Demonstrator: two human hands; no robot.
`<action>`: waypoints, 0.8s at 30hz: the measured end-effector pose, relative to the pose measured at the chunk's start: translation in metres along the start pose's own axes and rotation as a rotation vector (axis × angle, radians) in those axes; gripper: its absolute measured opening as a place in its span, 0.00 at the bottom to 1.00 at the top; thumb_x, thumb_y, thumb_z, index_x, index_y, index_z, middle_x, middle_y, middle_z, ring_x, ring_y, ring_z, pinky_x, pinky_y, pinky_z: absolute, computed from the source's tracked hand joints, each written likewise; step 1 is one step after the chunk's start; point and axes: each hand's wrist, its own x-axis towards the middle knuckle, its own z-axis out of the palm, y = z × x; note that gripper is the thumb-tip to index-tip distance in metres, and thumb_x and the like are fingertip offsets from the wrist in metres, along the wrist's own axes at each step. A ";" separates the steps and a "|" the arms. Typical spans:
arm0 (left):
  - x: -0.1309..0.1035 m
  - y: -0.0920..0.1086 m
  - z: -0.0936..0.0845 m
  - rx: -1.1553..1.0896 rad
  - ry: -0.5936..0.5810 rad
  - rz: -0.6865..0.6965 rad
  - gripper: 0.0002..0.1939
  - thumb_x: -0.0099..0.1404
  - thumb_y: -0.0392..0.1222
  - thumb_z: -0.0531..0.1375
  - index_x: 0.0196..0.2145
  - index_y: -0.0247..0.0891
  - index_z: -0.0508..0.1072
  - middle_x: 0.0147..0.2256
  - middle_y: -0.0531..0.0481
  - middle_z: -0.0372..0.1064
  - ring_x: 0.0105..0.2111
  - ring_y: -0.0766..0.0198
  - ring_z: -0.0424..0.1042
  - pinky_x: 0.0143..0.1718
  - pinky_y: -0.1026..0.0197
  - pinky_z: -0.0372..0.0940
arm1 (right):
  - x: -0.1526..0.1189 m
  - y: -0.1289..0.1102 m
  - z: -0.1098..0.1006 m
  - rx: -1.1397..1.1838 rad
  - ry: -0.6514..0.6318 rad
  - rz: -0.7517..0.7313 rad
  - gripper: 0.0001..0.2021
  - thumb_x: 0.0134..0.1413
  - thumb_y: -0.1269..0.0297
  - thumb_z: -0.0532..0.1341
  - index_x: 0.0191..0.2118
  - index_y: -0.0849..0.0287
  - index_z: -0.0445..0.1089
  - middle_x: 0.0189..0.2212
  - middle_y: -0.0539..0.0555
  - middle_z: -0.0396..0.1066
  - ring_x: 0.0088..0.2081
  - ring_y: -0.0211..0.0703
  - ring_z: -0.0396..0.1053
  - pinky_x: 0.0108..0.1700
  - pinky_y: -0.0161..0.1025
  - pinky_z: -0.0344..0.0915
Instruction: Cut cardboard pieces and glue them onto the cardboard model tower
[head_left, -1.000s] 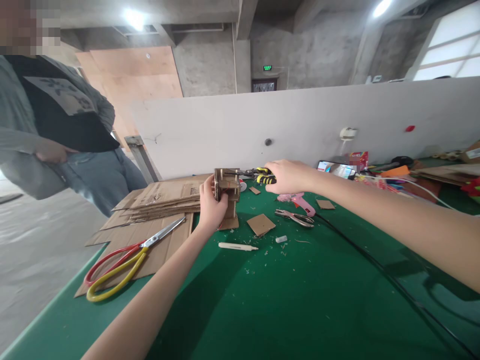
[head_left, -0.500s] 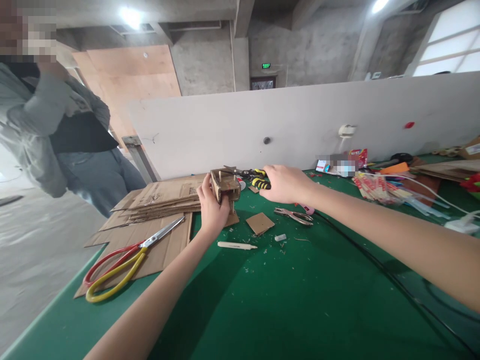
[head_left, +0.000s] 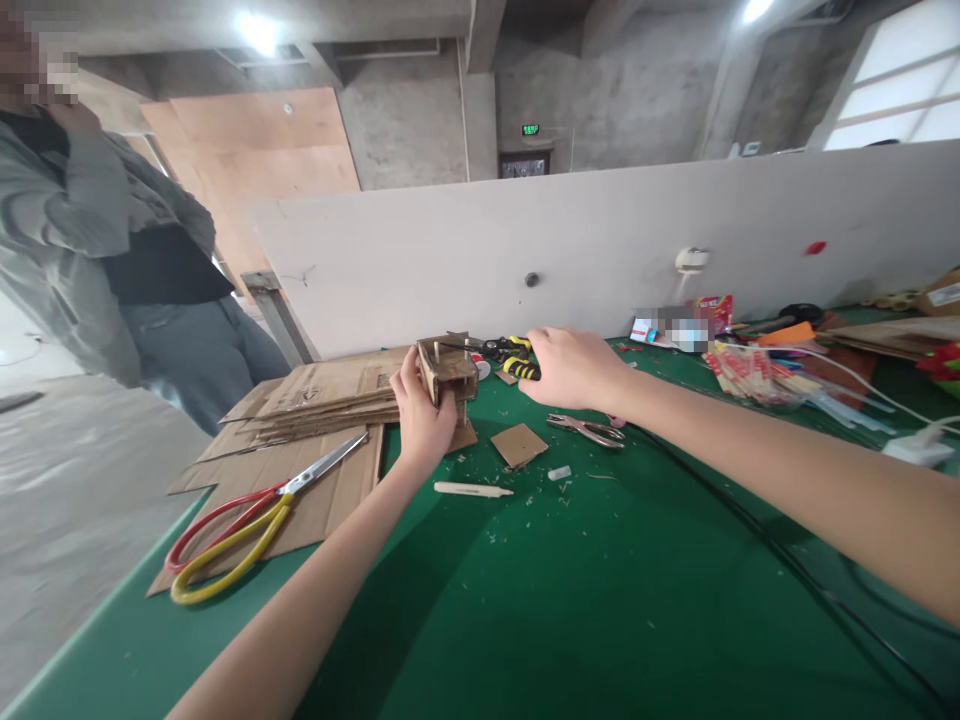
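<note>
My left hand is closed round the near left side of a small cardboard box, its thumb at the front. Short wooden sticks stand up from the box. In my right hand are pliers with black and yellow handles, the fingers wrapped round the grips. The dark jaws point left and reach the top of the box; what lies between them is too small to make out. A square cardboard piece and a white marker lie on the green table in front of the hands.
Large scissors with red and yellow handles rest on stacked cardboard at left. A metal hole punch and a white cap lie near my right hand. A black cable crosses the right side. A person stands at far left.
My left hand has tilted the cardboard box slightly, and its open front shows a little more. My right hand holds the pliers in nearly the same place.
</note>
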 end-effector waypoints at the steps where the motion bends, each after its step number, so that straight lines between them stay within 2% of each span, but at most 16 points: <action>1: 0.000 0.000 0.000 -0.003 -0.001 0.006 0.36 0.59 0.34 0.56 0.63 0.43 0.49 0.49 0.42 0.54 0.54 0.50 0.59 0.58 0.42 0.54 | 0.000 0.000 0.000 0.001 0.002 -0.001 0.22 0.47 0.53 0.54 0.44 0.63 0.65 0.38 0.63 0.72 0.34 0.52 0.67 0.26 0.43 0.50; 17: -0.002 0.001 0.000 0.011 -0.009 0.027 0.37 0.58 0.35 0.56 0.63 0.43 0.48 0.50 0.40 0.53 0.54 0.49 0.59 0.57 0.41 0.55 | 0.000 -0.002 -0.001 -0.025 -0.010 0.007 0.23 0.48 0.52 0.55 0.46 0.65 0.66 0.38 0.65 0.71 0.36 0.54 0.66 0.30 0.45 0.54; 24: -0.003 0.002 0.000 -0.001 -0.018 0.019 0.37 0.58 0.35 0.57 0.63 0.45 0.48 0.51 0.40 0.52 0.55 0.49 0.58 0.58 0.41 0.54 | -0.001 -0.001 -0.001 -0.030 -0.001 0.001 0.23 0.48 0.51 0.55 0.44 0.64 0.66 0.38 0.64 0.71 0.34 0.53 0.66 0.29 0.44 0.53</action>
